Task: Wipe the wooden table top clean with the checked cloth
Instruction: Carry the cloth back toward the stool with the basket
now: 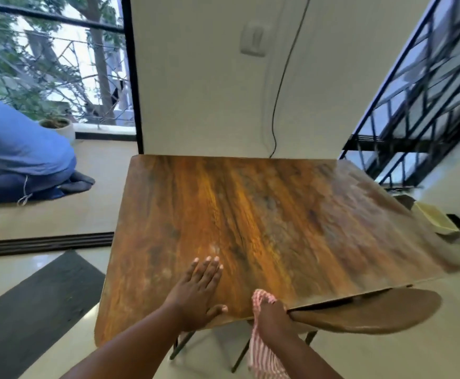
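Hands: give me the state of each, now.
Left hand: open, flat on the wooden table top.
Right hand: gripping the checked cloth at the table's near edge.

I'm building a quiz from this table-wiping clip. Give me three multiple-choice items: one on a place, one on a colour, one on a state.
1. Where is the checked cloth?
A. At the table's near edge, in the right hand
B. By the far wall
C. On the mat

2. What colour are its stripes?
A. Blue
B. Red and white
C. Green

3. How does the left hand lie?
A. Fist
B. Pinching the cloth
C. Flat on the wooden table top, fingers straight

Answers:
1 A, the right hand grips it at the near edge.
2 B, red-and-white stripes show.
3 C, the palm lies flat.
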{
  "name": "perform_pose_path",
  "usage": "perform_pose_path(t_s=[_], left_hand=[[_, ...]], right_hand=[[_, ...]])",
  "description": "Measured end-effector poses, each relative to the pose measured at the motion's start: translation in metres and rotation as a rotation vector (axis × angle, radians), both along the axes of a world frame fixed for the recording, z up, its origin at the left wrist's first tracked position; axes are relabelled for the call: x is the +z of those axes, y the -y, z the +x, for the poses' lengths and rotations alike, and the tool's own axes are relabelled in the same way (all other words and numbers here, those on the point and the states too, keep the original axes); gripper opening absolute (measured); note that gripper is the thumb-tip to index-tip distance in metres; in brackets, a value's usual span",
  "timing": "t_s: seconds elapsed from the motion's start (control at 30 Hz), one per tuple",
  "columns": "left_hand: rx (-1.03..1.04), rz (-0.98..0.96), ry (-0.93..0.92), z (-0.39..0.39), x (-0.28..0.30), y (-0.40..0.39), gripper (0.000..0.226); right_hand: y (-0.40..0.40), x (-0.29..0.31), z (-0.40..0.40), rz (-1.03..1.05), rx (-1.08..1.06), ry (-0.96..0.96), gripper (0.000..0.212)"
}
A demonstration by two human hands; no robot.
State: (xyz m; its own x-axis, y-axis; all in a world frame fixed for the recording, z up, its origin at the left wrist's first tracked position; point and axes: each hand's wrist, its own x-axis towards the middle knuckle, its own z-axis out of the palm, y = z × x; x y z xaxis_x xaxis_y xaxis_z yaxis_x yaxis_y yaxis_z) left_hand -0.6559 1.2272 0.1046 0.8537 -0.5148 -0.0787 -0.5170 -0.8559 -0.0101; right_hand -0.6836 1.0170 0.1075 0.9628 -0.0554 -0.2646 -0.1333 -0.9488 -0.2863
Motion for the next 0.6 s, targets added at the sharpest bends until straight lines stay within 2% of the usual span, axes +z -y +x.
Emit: perform_pose_path(t_s=[0.1,0.17,0.23,0.3,0.37,0.47,0.6], left_hand=[[-0.207,0.049,0.008,0.009,0.013,0.026,0.1],[-0.296,0.073,0.006,0.012,0.019,0.045,0.101],[-0.391,0.085,0.026,0.012,0.024,0.066,0.1],[-0.49,0.102,0.06,0.01,0.03,0.091,0.095],[-0.579,0.086,0.075,0.005,0.035,0.118,0.088],[-0.696,0.081,0.064,-0.012,0.037,0.163,0.087],[-0.851,0.037,0.096,-0.036,0.04,0.214,0.085]], right_hand=[[0.004,0.01,-0.012,0.086,0.14,-0.053,0.024],[0.012,0.02,-0.023,0.091,0.112,-0.127,0.019],[0.021,0.042,-0.04,0.094,0.124,-0.068,0.019],[0.035,0.063,-0.058,0.089,0.103,0.0,0.024],[0.055,0.069,-0.072,0.087,-0.006,-0.028,0.033],[0.092,0.057,-0.095,0.056,-0.151,-0.048,0.04],[0.145,0.036,-0.124,-0.049,-0.223,-0.088,0.046]])
